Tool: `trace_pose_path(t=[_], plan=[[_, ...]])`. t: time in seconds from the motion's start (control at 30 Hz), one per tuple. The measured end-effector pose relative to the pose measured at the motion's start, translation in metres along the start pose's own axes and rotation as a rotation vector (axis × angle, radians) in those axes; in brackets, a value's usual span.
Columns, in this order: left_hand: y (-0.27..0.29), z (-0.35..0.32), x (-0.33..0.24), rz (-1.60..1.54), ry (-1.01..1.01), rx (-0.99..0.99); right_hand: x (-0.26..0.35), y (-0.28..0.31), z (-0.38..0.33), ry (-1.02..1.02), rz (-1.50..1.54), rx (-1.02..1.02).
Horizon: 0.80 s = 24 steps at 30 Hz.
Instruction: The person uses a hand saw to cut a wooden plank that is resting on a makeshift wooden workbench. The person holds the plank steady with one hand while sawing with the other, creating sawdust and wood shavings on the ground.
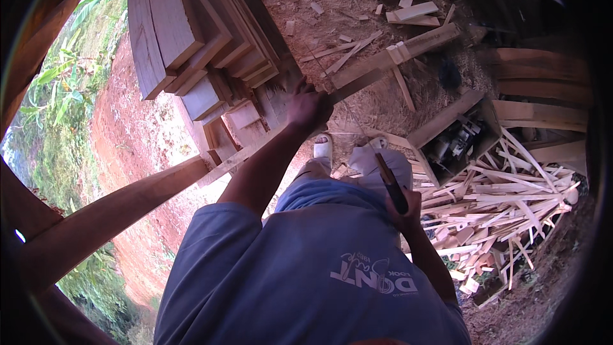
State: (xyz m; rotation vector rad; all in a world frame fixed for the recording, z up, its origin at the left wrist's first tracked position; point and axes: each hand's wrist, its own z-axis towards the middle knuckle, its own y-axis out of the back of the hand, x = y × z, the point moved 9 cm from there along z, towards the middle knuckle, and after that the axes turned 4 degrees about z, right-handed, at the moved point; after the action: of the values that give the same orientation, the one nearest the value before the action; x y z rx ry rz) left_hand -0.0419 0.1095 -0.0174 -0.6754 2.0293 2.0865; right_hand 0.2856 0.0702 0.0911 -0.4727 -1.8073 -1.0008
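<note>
My left hand (308, 107) is stretched out ahead and closed around a long narrow wooden plank (383, 61). The plank runs from the upper right down toward the lower left, past the foot of a stack of boards. My right hand (407, 209) stays low beside my hip and grips a dark, slim tool (389, 179) whose tip points up and forward. What kind of tool it is cannot be told. My feet in pale sandals (324, 147) stand on the ground just below the plank.
A tall stack of thick boards (191, 32) fills the upper left. A heavy beam (115, 211) slants across the lower left. At the right lie a heap of thin offcuts (504, 204) and an open wooden box (456, 137). Red earth and sawdust cover the ground.
</note>
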Motion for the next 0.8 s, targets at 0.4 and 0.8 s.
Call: trace_pose_path(t=[0.4, 0.8], plan=[[-0.015, 0.005, 0.001, 0.112, 0.045, 0.075, -0.009, -0.047, 0.099, 0.002, 0.041, -0.099], [-0.002, 0.008, -0.004, 0.116, 0.072, 0.165, 0.035, 0.068, -0.108, -0.218, -0.153, -0.009]])
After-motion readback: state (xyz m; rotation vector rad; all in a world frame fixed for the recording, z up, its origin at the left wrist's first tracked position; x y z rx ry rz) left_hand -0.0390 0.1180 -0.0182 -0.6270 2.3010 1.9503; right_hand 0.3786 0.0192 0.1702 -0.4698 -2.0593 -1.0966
